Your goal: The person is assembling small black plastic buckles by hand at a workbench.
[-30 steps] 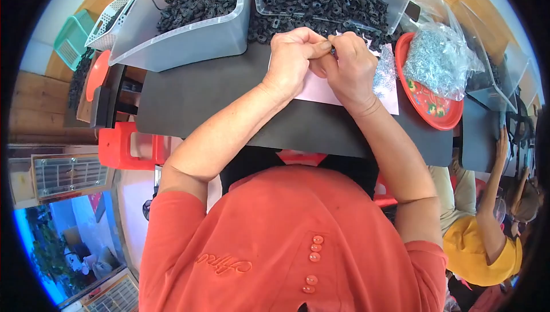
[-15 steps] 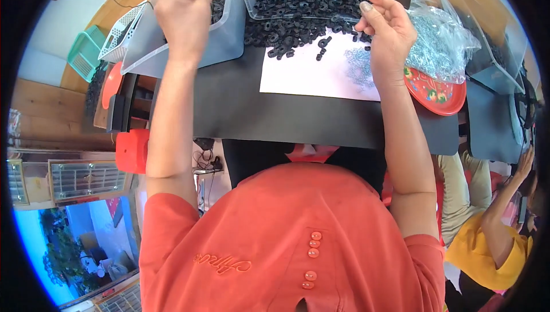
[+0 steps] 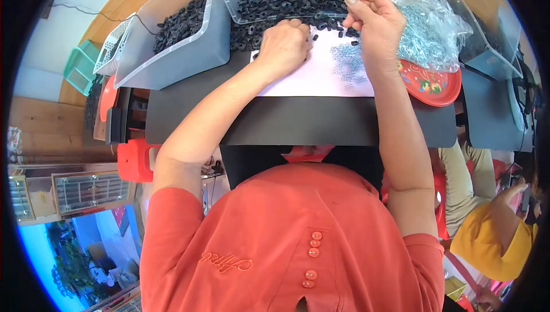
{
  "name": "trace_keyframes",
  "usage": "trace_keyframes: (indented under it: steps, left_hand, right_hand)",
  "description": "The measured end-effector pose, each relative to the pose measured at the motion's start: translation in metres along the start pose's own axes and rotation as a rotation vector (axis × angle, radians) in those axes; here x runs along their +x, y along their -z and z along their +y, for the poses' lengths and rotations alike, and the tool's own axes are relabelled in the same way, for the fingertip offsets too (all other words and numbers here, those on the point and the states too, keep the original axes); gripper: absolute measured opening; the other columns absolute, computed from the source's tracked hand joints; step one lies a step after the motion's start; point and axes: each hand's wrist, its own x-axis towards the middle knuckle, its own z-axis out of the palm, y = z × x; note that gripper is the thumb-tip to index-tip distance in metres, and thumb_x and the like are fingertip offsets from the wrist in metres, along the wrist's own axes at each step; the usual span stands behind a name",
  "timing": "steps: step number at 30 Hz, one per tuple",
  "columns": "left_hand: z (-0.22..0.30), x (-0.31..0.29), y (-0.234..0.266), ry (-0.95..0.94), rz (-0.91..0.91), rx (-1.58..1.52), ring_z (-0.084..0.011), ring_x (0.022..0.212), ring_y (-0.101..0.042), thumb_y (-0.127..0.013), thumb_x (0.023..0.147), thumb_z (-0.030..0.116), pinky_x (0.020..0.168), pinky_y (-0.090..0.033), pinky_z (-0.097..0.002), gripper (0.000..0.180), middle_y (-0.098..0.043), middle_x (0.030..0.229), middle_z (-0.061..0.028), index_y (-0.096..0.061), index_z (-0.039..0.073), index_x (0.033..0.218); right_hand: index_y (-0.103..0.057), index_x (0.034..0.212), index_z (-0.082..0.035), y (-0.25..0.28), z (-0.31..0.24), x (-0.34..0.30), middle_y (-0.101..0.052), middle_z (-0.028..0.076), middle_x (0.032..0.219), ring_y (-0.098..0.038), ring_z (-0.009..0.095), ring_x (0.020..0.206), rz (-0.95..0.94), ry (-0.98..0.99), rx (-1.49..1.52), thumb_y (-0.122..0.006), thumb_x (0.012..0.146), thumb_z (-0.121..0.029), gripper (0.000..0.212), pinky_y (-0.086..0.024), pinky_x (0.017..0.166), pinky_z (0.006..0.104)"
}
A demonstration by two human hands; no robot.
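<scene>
My left hand rests at the left part of a white paper sheet, beside a heap of small black plastic pieces. Its fingers curl downward, and the fingertips are hidden. Over the right side of the sheet, my right hand is raised with thumb and forefinger pinched together. Whatever lies in that pinch is too small to make out. A few loose black pieces sit on the paper between the hands. Small silvery metal bits are spread on the paper next to my right wrist.
A clear bin of black pieces stands behind the sheet, another bin at left. A plastic bag of metal bits lies at right on a red patterned tray. A person in a yellow top sits at far right.
My left hand has come from above the left bin rightward and down to the paper. My right hand stays pinched at nearly the same place. The whole view has shifted slightly.
</scene>
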Motion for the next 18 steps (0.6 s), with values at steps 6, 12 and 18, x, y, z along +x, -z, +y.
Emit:
trace_keyframes:
  steps: [6, 12, 18]
  left_hand:
    - [0.006, 0.007, 0.009, -0.012, 0.048, -0.013, -0.0272, 0.085, -0.06, -0.067, 0.074, 0.017, 0.071, -0.05, -0.0403, 0.015, -0.057, 0.08, -0.0077, -0.069, 0.005, 0.083]
    - [0.011, 0.027, -0.008, -0.031, 0.053, 0.11, -0.0283, 0.09, -0.056, -0.064, 0.077, 0.014, 0.072, -0.051, -0.042, 0.012, -0.055, 0.088, -0.0098, -0.069, 0.007, 0.085]
    - [0.0, 0.025, -0.009, 0.006, 0.049, 0.019, -0.0289, 0.092, -0.057, -0.063, 0.077, 0.013, 0.074, -0.05, -0.042, 0.011, -0.056, 0.087, -0.0094, -0.07, 0.008, 0.084]
  right_hand:
    - [-0.065, 0.098, 0.003, 0.001, -0.005, 0.0, -0.062, 0.003, 0.072, -0.055, 0.006, 0.054, -0.003, 0.049, -0.045, -0.066, 0.084, -0.001, 0.015, -0.039, 0.05, 0.016]
    - [-0.065, 0.097, 0.003, 0.005, 0.001, 0.005, -0.063, 0.003, 0.073, -0.055, 0.006, 0.054, 0.013, 0.022, -0.078, -0.066, 0.083, -0.001, 0.014, -0.04, 0.05, 0.0162]
    - [-0.065, 0.091, 0.002, 0.006, -0.002, 0.006, -0.062, 0.002, 0.067, -0.052, 0.006, 0.049, 0.055, -0.02, 0.005, -0.068, 0.079, -0.003, 0.013, -0.04, 0.047, 0.0194]
